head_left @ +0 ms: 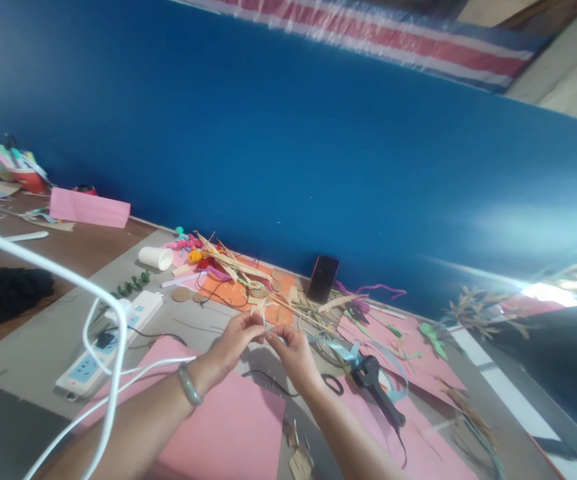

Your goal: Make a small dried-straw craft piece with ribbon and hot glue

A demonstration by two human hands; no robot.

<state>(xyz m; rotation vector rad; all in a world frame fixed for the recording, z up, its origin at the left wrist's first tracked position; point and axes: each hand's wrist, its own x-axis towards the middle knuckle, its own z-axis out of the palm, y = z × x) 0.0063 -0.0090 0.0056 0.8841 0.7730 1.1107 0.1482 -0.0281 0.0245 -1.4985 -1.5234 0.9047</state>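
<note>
My left hand (pixel 236 343) and my right hand (pixel 292 352) meet above the table, fingers pinched together on a thin pale straw-like strip (pixel 264 312) that loops up between them. A grey-green bangle (pixel 189 385) sits on my left wrist. Below the hands lies a pink paper sheet (pixel 228 427). Just right of my right hand are black scissors (pixel 334 383) and a black glue gun (pixel 376 387).
A white power strip (pixel 111 343) with cables lies at the left; a white cable (pixel 113 373) hangs close to the camera. A paper cup (pixel 156 257), an orange sheet (pixel 228 290) with dried straw, a dark phone (pixel 323 278) against the blue wall, pink sheets (pixel 393 347) at right.
</note>
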